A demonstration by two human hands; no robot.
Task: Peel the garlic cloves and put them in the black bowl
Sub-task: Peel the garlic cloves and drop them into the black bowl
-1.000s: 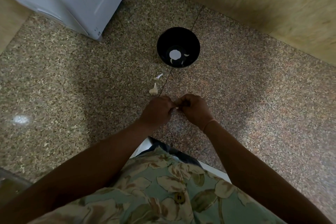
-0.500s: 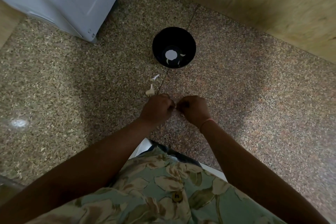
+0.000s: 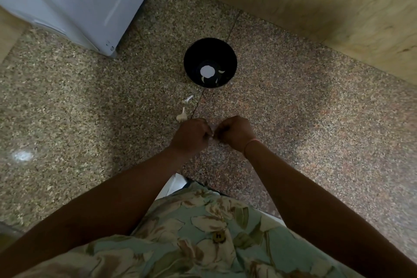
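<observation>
The black bowl (image 3: 210,52) stands on the speckled counter (image 3: 90,119), with a few pale peeled garlic cloves (image 3: 221,71) and a bright reflection at its bottom. My left hand (image 3: 190,136) and my right hand (image 3: 234,133) meet just in front of it, fingers curled, pinching a small garlic clove (image 3: 212,139) between them; only a pale sliver of it shows. A piece of garlic bulb (image 3: 181,116) lies by my left knuckles, and a scrap of white skin (image 3: 187,99) lies beyond it.
A white appliance (image 3: 74,0) stands at the back left. A tan tiled wall (image 3: 316,7) runs along the back and right. My floral shirt fills the bottom of the view.
Both hands have stayed together on the clove with only small finger movement. The view has shifted slightly.
</observation>
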